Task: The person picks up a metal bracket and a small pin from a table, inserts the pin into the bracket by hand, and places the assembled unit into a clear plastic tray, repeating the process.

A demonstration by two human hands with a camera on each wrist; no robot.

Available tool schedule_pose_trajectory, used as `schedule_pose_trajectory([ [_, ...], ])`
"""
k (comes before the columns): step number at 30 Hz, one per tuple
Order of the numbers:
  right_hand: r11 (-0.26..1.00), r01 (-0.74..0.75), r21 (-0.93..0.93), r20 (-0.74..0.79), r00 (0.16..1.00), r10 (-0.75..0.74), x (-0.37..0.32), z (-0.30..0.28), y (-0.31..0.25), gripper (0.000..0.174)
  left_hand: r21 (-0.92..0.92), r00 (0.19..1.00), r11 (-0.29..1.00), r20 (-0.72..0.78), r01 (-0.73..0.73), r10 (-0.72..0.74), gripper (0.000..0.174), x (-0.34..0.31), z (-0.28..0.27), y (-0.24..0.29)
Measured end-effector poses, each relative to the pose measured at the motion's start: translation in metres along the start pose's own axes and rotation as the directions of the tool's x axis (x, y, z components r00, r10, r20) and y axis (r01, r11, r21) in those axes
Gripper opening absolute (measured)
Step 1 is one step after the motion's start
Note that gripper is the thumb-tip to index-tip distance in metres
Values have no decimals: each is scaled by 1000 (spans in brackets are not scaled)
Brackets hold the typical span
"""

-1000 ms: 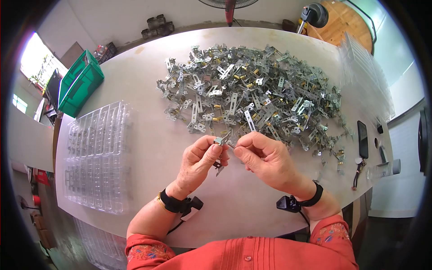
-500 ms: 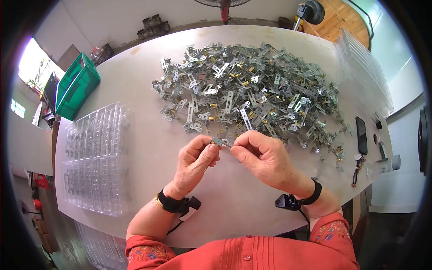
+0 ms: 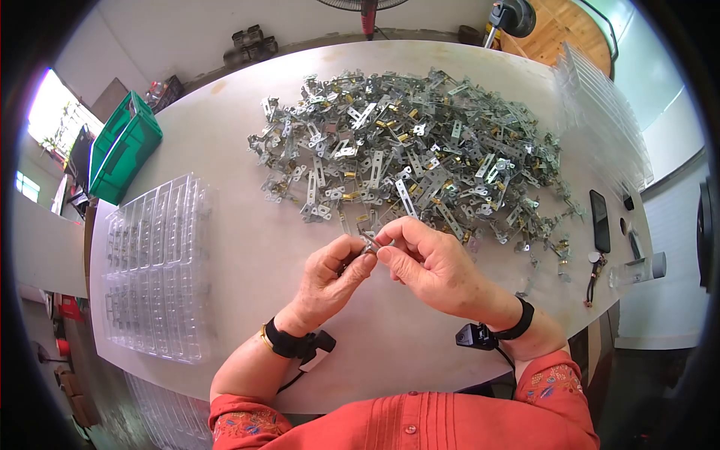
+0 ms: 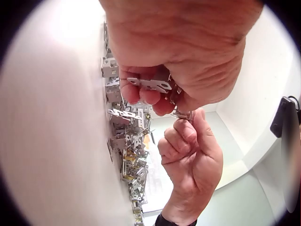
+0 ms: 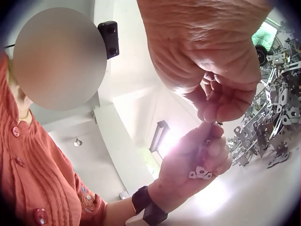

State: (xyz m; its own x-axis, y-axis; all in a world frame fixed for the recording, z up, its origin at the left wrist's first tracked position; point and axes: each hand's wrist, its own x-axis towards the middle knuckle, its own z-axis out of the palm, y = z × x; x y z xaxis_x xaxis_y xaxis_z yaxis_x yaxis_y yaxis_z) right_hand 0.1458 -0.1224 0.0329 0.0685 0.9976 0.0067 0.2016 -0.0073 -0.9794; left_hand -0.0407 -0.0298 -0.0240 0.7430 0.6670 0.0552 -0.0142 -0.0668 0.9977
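Observation:
Above the near side of the table, my left hand (image 3: 328, 276) grips small stamped metal brackets. One bracket with round holes (image 4: 150, 84) pokes out of its curled fingers in the left wrist view, and its end (image 5: 201, 173) shows below the palm in the right wrist view. My right hand (image 3: 435, 271) meets the left thumb and forefinger, pinching a thin metal piece (image 3: 369, 240) between thumb and forefinger. Fingers hide most of this piece, so I cannot tell its full shape. Just beyond both hands spreads a heap of metal brackets (image 3: 420, 150), some with brass-coloured parts.
Clear plastic trays (image 3: 154, 270) holding parts lie at left, with a green crate (image 3: 124, 146) behind them. Stacked clear trays (image 3: 604, 120) stand at the right back. A phone (image 3: 599, 220) and a clear bottle (image 3: 637, 271) lie near the right edge.
Both hands have drawn closer together, and the metal piece between the fingertips has turned more upright. The bracket hanging below the left fingers a second ago is now hidden in the head view.

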Motion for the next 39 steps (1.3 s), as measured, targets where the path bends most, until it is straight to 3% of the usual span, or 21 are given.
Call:
schedule_pose_trajectory([
  [5,984,11,-176,-27,1000,-16,-1,-3,-3,12,65,999,997,9,-42,41,15,1,2,-3],
  [7,938,158,-308,-76,979,-189,0,-4,2,9,152,997,986,54,-70,63,14,2,3,3],
  [11,948,232,-218,-145,953,-267,4,-2,9,7,103,994,994,107,-44,33,15,0,5,-3],
  [13,946,288,-149,-247,915,-318,8,-4,16,6,-217,983,959,59,181,-173,18,0,5,8],
  [14,985,172,-13,-248,954,-169,4,-4,6,5,-272,984,946,41,176,-171,22,2,2,6],
  [15,985,173,-13,-250,953,-171,4,-5,3,5,-270,985,947,42,175,-170,22,3,-1,6],
  [18,997,60,56,-187,981,-48,3,-6,1,7,-525,985,838,6,148,-171,24,6,-5,4],
  [20,998,-32,45,-112,993,37,2,-6,3,9,-550,988,825,8,132,-153,23,8,-6,0],
  [31,995,-56,-77,-94,994,49,4,-5,2,8,-581,992,805,32,120,-125,24,7,-7,0],
  [39,993,-32,-110,-94,995,22,4,-6,2,8,-380,997,923,-25,53,-68,24,5,-8,1],
])
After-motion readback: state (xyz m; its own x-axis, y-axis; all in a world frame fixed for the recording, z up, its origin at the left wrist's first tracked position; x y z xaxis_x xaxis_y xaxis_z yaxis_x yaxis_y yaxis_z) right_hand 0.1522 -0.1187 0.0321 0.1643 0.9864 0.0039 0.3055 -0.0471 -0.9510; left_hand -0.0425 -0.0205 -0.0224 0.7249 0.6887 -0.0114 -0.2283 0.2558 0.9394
